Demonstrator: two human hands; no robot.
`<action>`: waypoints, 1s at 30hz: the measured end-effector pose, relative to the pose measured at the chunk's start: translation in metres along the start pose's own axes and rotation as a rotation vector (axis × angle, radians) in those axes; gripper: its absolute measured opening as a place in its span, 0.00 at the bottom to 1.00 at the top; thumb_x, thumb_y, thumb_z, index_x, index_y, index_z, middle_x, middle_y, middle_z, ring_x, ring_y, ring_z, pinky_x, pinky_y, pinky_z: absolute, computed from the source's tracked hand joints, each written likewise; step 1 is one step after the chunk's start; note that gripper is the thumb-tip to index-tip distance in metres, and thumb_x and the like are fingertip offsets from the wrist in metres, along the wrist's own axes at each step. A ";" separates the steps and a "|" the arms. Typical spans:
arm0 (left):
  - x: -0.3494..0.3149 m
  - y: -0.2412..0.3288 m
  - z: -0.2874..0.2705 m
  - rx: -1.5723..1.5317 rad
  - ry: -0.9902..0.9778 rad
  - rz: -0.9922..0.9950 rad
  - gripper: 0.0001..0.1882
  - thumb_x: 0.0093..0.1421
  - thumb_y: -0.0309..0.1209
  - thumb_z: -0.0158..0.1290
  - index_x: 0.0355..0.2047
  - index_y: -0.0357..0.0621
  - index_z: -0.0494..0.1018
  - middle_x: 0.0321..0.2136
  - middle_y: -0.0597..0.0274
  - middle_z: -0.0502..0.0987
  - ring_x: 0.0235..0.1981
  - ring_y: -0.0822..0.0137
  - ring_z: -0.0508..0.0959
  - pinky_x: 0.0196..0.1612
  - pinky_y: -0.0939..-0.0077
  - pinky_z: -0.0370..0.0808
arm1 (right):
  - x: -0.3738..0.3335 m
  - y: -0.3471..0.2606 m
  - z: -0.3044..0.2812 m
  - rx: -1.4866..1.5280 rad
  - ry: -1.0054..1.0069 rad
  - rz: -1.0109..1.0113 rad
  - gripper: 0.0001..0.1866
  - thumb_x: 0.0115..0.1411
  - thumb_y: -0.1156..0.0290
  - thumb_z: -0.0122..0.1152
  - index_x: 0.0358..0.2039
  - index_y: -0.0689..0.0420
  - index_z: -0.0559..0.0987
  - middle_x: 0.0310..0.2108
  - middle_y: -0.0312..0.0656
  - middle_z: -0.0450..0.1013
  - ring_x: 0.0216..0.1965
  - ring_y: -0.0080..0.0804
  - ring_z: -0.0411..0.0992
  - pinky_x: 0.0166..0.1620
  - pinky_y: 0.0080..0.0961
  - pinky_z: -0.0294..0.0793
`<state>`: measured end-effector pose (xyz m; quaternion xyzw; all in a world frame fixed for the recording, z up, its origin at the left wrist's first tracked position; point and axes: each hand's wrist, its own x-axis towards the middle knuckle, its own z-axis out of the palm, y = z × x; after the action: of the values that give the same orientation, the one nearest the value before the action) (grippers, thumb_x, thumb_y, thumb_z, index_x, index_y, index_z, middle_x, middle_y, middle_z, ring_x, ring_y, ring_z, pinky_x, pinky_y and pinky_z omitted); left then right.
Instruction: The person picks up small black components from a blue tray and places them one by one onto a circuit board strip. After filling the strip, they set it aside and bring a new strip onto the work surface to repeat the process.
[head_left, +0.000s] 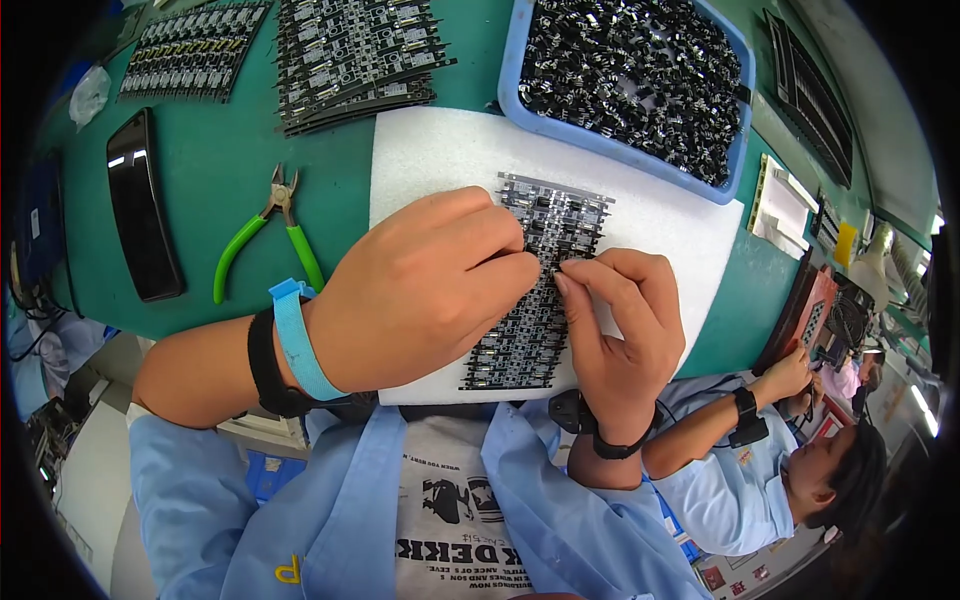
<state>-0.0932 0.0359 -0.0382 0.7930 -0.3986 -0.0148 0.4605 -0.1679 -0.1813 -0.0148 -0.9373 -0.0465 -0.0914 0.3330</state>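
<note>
A panel of small circuit boards, dense with dark and silvery parts, lies on a white foam sheet in front of me. My left hand is over the panel's left side, its fingers curled and closed together; whatever is between the tips is hidden. From the right, my right hand pinches thumb and forefinger at the panel's middle, close to the left fingertips. What it pinches is too small to make out. Beyond the panel stands a blue tray filled with small black and metal parts.
Green-handled cutters and a black phone lie on the green mat at left. Stacked board panels and another panel group sit at the back. A co-worker's hand is at far right, near a white frame.
</note>
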 end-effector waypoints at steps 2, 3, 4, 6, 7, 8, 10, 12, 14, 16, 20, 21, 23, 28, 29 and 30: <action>0.000 0.000 0.000 -0.002 -0.001 -0.003 0.11 0.57 0.20 0.72 0.40 0.36 0.85 0.36 0.56 0.80 0.35 0.54 0.80 0.37 0.61 0.79 | 0.000 0.002 0.000 0.019 0.000 -0.002 0.14 0.57 0.86 0.79 0.43 0.61 0.89 0.40 0.43 0.80 0.40 0.35 0.80 0.42 0.28 0.79; 0.000 0.000 0.000 -0.004 -0.004 -0.003 0.11 0.57 0.20 0.72 0.40 0.36 0.85 0.36 0.56 0.80 0.35 0.54 0.80 0.37 0.62 0.79 | 0.000 0.003 0.000 0.030 0.000 -0.003 0.14 0.57 0.87 0.79 0.43 0.61 0.89 0.40 0.43 0.80 0.40 0.35 0.80 0.42 0.28 0.79; 0.000 0.000 0.000 -0.006 -0.007 -0.004 0.11 0.57 0.20 0.72 0.40 0.37 0.85 0.36 0.56 0.80 0.35 0.54 0.80 0.37 0.62 0.79 | 0.000 0.003 0.000 0.031 -0.002 -0.004 0.14 0.57 0.87 0.79 0.43 0.61 0.89 0.40 0.43 0.80 0.40 0.35 0.80 0.42 0.28 0.79; 0.001 0.002 -0.001 -0.020 0.006 -0.015 0.11 0.57 0.20 0.72 0.40 0.37 0.85 0.36 0.56 0.80 0.35 0.54 0.80 0.37 0.62 0.79 | -0.002 0.002 -0.002 0.030 -0.018 -0.005 0.14 0.57 0.87 0.78 0.43 0.61 0.89 0.40 0.43 0.80 0.40 0.35 0.80 0.42 0.28 0.79; 0.002 0.004 -0.001 -0.034 0.018 -0.023 0.11 0.57 0.20 0.72 0.40 0.37 0.85 0.36 0.57 0.80 0.35 0.54 0.80 0.38 0.62 0.79 | -0.002 0.002 -0.002 0.028 -0.024 -0.006 0.14 0.57 0.87 0.78 0.43 0.61 0.89 0.39 0.43 0.80 0.40 0.36 0.80 0.42 0.28 0.79; 0.002 0.004 -0.001 -0.048 0.030 -0.031 0.11 0.57 0.20 0.72 0.40 0.37 0.85 0.36 0.57 0.80 0.35 0.54 0.80 0.38 0.62 0.79 | -0.002 0.003 -0.002 0.028 -0.024 -0.007 0.14 0.57 0.87 0.78 0.43 0.61 0.89 0.39 0.43 0.80 0.40 0.36 0.80 0.42 0.28 0.79; 0.001 0.004 -0.003 -0.037 0.022 -0.020 0.11 0.57 0.20 0.72 0.40 0.37 0.85 0.36 0.57 0.80 0.35 0.54 0.81 0.38 0.61 0.79 | -0.002 0.007 0.000 0.029 -0.004 -0.049 0.15 0.55 0.87 0.79 0.43 0.60 0.89 0.40 0.43 0.80 0.39 0.39 0.78 0.40 0.32 0.76; 0.000 0.002 -0.004 -0.017 0.006 0.001 0.11 0.57 0.20 0.72 0.40 0.38 0.85 0.36 0.57 0.81 0.36 0.54 0.81 0.38 0.61 0.79 | -0.001 0.008 0.001 0.029 0.008 -0.069 0.16 0.53 0.87 0.79 0.42 0.60 0.89 0.40 0.42 0.80 0.38 0.41 0.77 0.39 0.35 0.75; 0.000 0.000 -0.004 -0.009 -0.006 0.005 0.11 0.57 0.20 0.72 0.40 0.38 0.85 0.37 0.57 0.81 0.36 0.54 0.81 0.38 0.61 0.79 | 0.001 0.008 0.002 -0.018 0.015 -0.102 0.16 0.53 0.86 0.79 0.43 0.60 0.88 0.40 0.43 0.80 0.39 0.42 0.77 0.39 0.35 0.75; -0.001 -0.001 -0.004 0.008 -0.029 0.010 0.11 0.57 0.20 0.72 0.40 0.38 0.85 0.37 0.57 0.81 0.36 0.54 0.81 0.38 0.61 0.79 | 0.001 0.007 0.002 -0.042 0.021 -0.121 0.16 0.53 0.86 0.79 0.43 0.60 0.88 0.40 0.43 0.80 0.39 0.42 0.77 0.40 0.36 0.75; 0.004 0.006 -0.010 -0.063 -0.014 -0.030 0.11 0.57 0.20 0.72 0.41 0.39 0.86 0.38 0.57 0.82 0.36 0.55 0.82 0.37 0.62 0.79 | -0.001 0.009 0.000 -0.044 0.009 -0.162 0.16 0.53 0.85 0.79 0.43 0.60 0.88 0.40 0.43 0.80 0.39 0.42 0.77 0.41 0.38 0.75; 0.006 0.011 -0.017 -0.054 -0.011 -0.029 0.11 0.57 0.20 0.72 0.41 0.39 0.86 0.38 0.57 0.82 0.36 0.55 0.82 0.37 0.62 0.79 | -0.001 0.009 0.000 -0.031 0.000 -0.160 0.16 0.53 0.85 0.79 0.43 0.60 0.88 0.40 0.43 0.80 0.40 0.43 0.77 0.41 0.38 0.75; 0.019 0.022 -0.042 0.003 -0.049 -0.036 0.12 0.59 0.21 0.71 0.42 0.40 0.85 0.41 0.57 0.82 0.39 0.54 0.82 0.39 0.61 0.80 | -0.001 0.009 0.001 -0.015 -0.006 -0.151 0.16 0.54 0.84 0.79 0.44 0.60 0.88 0.41 0.43 0.80 0.40 0.43 0.77 0.41 0.38 0.76; 0.067 -0.014 -0.042 0.250 0.063 0.170 0.10 0.64 0.26 0.69 0.46 0.42 0.85 0.47 0.58 0.84 0.49 0.54 0.83 0.51 0.58 0.78 | -0.002 0.011 -0.001 -0.028 -0.004 -0.152 0.16 0.54 0.84 0.78 0.44 0.59 0.88 0.41 0.42 0.80 0.41 0.44 0.78 0.42 0.38 0.76; 0.070 -0.025 -0.038 0.415 0.045 0.177 0.10 0.67 0.29 0.67 0.47 0.43 0.85 0.48 0.58 0.84 0.53 0.54 0.82 0.55 0.59 0.76 | 0.000 0.009 -0.001 -0.025 -0.012 -0.173 0.16 0.55 0.85 0.78 0.44 0.60 0.88 0.41 0.43 0.80 0.41 0.44 0.78 0.43 0.37 0.78; 0.074 -0.029 -0.036 0.563 0.025 0.191 0.10 0.69 0.32 0.65 0.48 0.44 0.86 0.49 0.59 0.85 0.57 0.55 0.81 0.60 0.59 0.73 | 0.002 0.008 -0.002 -0.036 -0.020 -0.182 0.15 0.56 0.86 0.77 0.44 0.61 0.88 0.41 0.45 0.81 0.41 0.44 0.79 0.43 0.36 0.79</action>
<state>-0.0111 0.0216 -0.0138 0.8486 -0.4541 0.1493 0.2267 -0.1654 -0.1890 -0.0183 -0.9360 -0.1331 -0.1126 0.3058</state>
